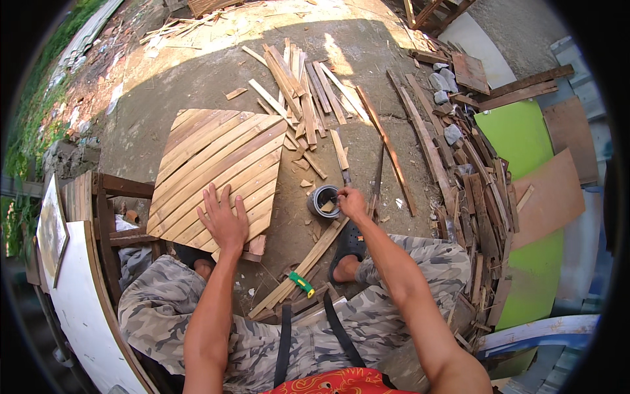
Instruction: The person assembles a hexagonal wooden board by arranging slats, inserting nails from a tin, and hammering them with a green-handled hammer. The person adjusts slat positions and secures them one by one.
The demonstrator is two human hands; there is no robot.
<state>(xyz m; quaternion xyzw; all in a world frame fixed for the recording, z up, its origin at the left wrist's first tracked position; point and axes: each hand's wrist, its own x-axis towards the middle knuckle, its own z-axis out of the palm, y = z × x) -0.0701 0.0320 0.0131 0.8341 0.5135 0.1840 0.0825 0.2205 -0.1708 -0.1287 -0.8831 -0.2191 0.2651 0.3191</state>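
My left hand [224, 220] lies flat with its fingers spread on a panel of diagonal wooden slats [216, 164], which stands low off the ground in front of me. At the rim of a small grey can [314, 203], my right hand [352, 202] has its fingers pinched together. What they hold, if anything, is hidden by the hand. Inside the can a pale wood chip [327, 206] and a dark hollow show. Between my legs a green and yellow tool handle [302, 284] rests across several thin wooden strips [282, 294].
Loose wooden sticks [289, 85] lie heaped beyond the panel. Long planks [387, 151] stretch along the right, next to a stack of scrap wood [482, 197] and green boards [518, 138]. A wooden frame [128, 187] and a white board [85, 295] stand at the left.
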